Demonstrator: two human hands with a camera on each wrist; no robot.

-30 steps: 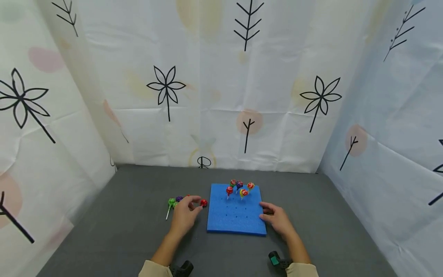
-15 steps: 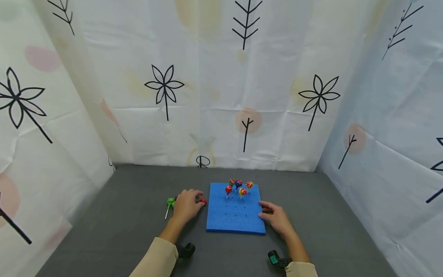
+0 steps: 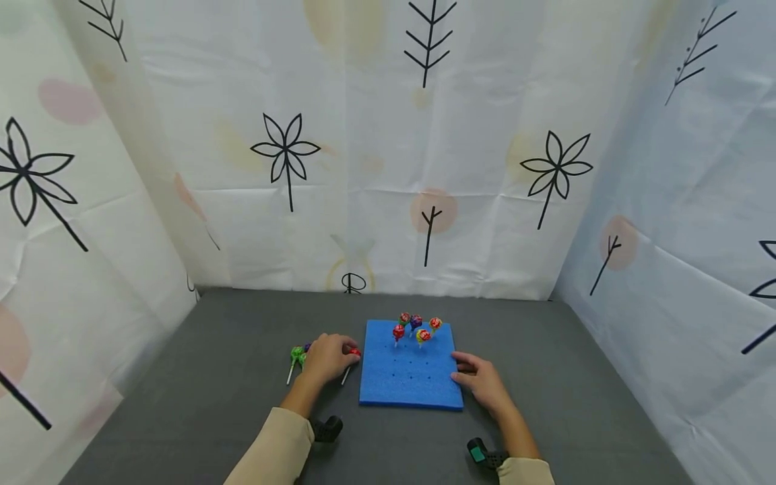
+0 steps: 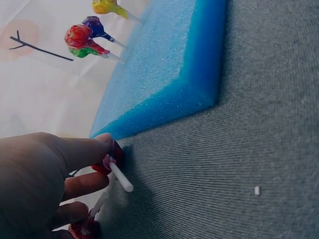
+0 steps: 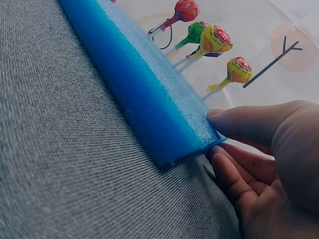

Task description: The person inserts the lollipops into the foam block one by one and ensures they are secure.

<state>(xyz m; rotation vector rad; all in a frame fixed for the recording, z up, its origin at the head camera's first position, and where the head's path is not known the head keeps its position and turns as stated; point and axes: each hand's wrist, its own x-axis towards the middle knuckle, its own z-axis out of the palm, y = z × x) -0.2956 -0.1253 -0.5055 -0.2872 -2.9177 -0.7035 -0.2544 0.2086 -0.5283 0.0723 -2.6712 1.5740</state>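
My left hand pinches a red lollipop between thumb and fingers, just left of the blue foam board. Its white stick points down and toward me. In the left wrist view a second red lollipop lies below the curled fingers. At the board's right edge, my right hand grips the foam, thumb and fingertips against its edge in the right wrist view. Several wrapped lollipops stand upright in the far part of the board, and small holes show in its nearer part.
Left of my left hand, a green lollipop and others lie on the grey table, partly hidden by the hand. A small white bit lies on the cloth. Patterned white fabric walls stand around the table.
My left hand has closed on a red lollipop beside the board, and its stick now shows lifted below the fingers. My right hand has stayed at the board's edge.
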